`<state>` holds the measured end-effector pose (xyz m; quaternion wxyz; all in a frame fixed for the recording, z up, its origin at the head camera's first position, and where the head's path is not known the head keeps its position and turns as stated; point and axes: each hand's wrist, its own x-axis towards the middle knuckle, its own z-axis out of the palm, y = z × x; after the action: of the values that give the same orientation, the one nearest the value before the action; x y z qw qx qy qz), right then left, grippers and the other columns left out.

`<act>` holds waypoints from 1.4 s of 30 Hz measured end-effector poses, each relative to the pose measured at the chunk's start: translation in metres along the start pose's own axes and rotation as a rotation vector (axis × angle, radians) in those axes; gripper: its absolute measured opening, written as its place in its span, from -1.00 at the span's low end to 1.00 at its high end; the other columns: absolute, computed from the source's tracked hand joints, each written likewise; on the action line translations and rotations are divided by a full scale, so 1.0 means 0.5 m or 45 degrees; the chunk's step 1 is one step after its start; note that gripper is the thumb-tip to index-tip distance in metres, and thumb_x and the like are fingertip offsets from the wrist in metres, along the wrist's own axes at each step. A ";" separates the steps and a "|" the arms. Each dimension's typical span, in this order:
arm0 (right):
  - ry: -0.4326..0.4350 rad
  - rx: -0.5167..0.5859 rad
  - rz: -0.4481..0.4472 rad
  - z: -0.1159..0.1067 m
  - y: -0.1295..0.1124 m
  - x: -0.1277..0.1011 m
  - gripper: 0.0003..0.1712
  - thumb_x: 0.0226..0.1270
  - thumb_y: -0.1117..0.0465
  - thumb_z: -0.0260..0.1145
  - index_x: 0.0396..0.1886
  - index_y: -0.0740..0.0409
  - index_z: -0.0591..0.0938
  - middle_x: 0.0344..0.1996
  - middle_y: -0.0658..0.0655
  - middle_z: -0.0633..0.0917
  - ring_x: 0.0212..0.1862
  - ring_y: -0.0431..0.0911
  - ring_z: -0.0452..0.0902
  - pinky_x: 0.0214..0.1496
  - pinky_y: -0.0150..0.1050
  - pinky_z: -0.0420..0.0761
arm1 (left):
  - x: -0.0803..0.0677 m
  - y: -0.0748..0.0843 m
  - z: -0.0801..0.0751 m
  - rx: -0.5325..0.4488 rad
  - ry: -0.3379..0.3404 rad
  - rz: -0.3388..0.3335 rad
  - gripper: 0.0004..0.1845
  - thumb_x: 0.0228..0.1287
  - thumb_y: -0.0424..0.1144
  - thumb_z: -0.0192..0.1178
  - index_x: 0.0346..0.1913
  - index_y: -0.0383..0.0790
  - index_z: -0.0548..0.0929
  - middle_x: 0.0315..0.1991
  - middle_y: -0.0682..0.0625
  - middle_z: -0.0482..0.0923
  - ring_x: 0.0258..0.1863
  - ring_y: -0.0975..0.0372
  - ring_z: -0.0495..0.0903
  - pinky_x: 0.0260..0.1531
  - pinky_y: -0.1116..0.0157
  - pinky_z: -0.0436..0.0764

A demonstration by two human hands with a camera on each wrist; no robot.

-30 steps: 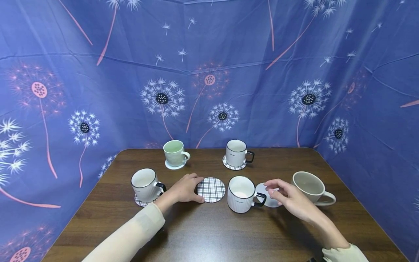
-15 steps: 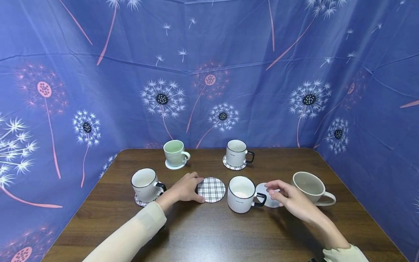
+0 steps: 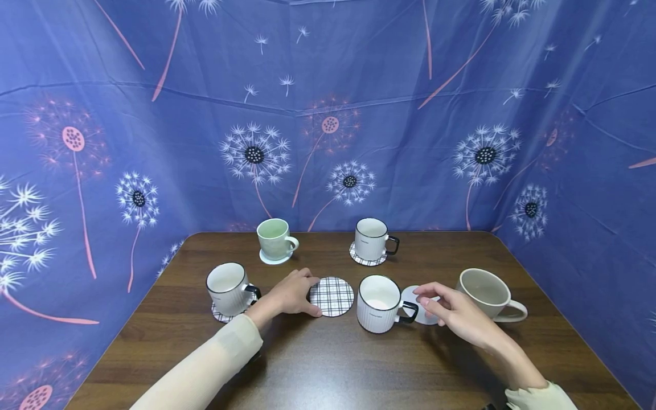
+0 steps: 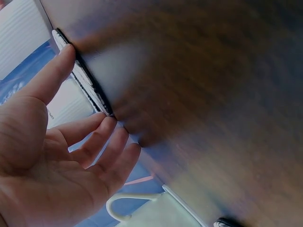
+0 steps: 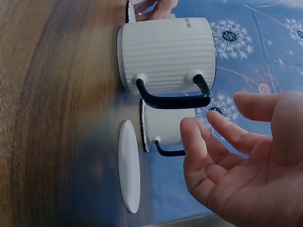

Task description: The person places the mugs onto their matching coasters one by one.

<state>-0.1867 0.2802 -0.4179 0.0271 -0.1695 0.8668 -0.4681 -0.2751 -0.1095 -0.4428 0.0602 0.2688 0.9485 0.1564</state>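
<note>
Cups: five. Three white mugs with black handles: left mug [image 3: 229,299], back mug [image 3: 369,246], front mug [image 3: 376,316]. One green cup [image 3: 273,245], one wide beige cup [image 3: 484,289]. Coasters: five, three checked, two plain; three bear cups. Front mug stands directly on table [image 3: 333,370], pale inside; contents cannot be told. Left hand [image 3: 296,292]: thumb and fingertips grip edge of bare checked coaster [image 3: 333,296], left of front mug. Right hand [image 3: 458,313]: fingers loosely bent, apart, above bare plain coaster [image 5: 129,168].
</note>
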 end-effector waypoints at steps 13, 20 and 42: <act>-0.086 0.019 -0.013 0.011 0.008 0.008 -0.63 0.69 0.14 0.18 0.26 0.29 0.60 -0.03 0.31 0.72 -0.25 -0.06 0.71 -0.31 -0.22 0.65 | -0.001 0.001 -0.001 -0.007 0.003 -0.010 -0.10 0.04 0.04 0.66 0.40 -0.34 0.60 0.20 -0.18 0.56 0.16 -0.03 0.52 0.22 0.02 0.57; -0.115 0.061 -0.016 0.016 0.011 0.012 -0.66 0.69 0.18 0.18 0.23 0.32 0.61 -0.24 0.19 0.73 -0.32 -0.06 0.68 -0.33 -0.23 0.64 | -0.002 -0.002 0.002 -0.017 -0.003 -0.014 -0.10 0.05 0.05 0.66 0.40 -0.34 0.60 0.21 -0.18 0.56 0.16 -0.02 0.51 0.21 0.02 0.58; -0.203 0.189 0.016 0.032 0.028 0.020 -0.67 0.70 0.22 0.13 0.10 0.46 0.60 -0.16 0.30 0.70 -0.27 -0.09 0.68 -0.30 -0.25 0.65 | -0.001 -0.003 0.001 -0.020 0.004 -0.006 -0.11 0.05 0.05 0.66 0.40 -0.34 0.60 0.19 -0.16 0.56 0.14 0.00 0.50 0.20 0.03 0.57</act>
<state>-0.1967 0.2712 -0.4369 0.1112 -0.1985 0.8260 -0.5158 -0.2751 -0.1107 -0.4439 0.0610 0.2659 0.9480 0.1640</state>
